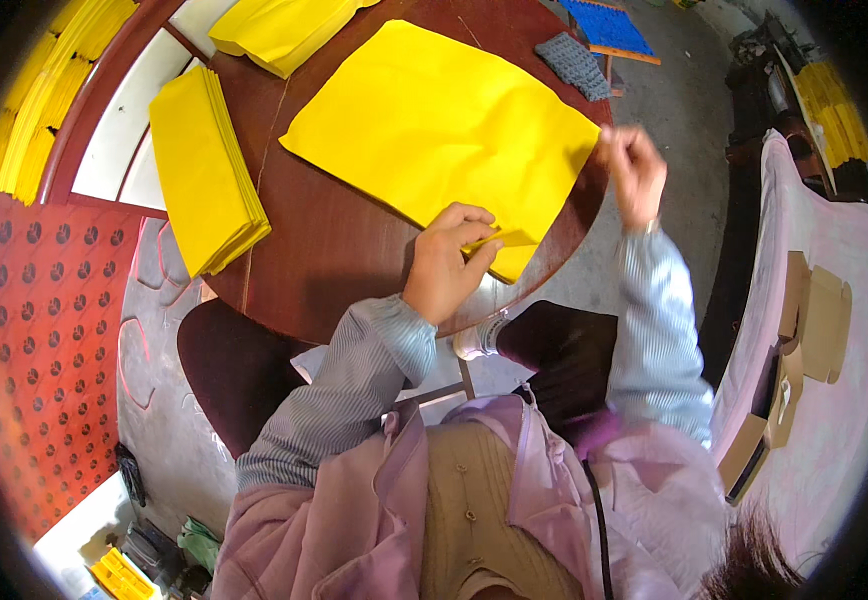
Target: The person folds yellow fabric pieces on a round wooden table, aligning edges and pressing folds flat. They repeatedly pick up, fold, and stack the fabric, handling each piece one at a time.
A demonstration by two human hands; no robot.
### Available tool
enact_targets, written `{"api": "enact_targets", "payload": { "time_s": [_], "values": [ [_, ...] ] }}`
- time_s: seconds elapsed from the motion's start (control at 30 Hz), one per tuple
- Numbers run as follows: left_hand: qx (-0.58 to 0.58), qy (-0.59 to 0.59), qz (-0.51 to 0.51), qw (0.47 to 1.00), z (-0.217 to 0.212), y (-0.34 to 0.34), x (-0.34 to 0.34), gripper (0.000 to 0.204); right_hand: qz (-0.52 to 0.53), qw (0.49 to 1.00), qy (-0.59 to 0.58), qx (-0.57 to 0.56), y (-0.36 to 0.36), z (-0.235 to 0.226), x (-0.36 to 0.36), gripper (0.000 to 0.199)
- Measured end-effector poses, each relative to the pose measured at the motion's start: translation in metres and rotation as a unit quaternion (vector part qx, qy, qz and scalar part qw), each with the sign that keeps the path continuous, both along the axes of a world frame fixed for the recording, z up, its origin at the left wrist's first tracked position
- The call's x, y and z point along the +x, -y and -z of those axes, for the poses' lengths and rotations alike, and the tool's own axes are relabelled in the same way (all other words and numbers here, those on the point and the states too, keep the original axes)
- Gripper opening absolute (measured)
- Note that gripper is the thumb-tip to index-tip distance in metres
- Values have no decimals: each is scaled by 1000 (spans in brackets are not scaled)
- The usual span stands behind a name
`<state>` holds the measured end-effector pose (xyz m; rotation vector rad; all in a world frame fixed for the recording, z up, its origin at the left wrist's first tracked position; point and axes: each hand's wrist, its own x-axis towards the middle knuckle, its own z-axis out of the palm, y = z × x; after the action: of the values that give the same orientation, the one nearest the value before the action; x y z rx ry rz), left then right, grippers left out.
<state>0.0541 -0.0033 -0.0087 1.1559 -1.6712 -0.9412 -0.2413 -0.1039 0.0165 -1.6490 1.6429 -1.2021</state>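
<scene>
A thick stack of folded, bright-yellow sheets (199, 170) lies on the round, reddish-brown worktop (319, 235). Rightward, a large, flat, yellow rectangular sheet (424, 110) is spread across the worktop. The person's left hand (449, 260) pinches its near edge, fingers closed on a raised fold. The right hand (636, 175), fingers curled and blurred, is at the sheet's right corner; whether it grips cannot be told.

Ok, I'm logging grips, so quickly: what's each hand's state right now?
Left hand: closed, pinching a fold at the near edge of the yellow sheet.
Right hand: curled beside the sheet's right corner; blurred, grip cannot be told.
</scene>
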Motion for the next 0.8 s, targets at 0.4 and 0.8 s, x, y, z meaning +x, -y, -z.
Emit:
{"api": "enact_targets", "payload": {
  "time_s": [0.4,0.8],
  "values": [
    [35,14,31,999,6,6,6,22,-261,945,-176,-88,-126,-6,75,26],
    [55,7,44,998,7,7,9,20,-230,973,-29,2,-124,2,75,14]
  ]
}}
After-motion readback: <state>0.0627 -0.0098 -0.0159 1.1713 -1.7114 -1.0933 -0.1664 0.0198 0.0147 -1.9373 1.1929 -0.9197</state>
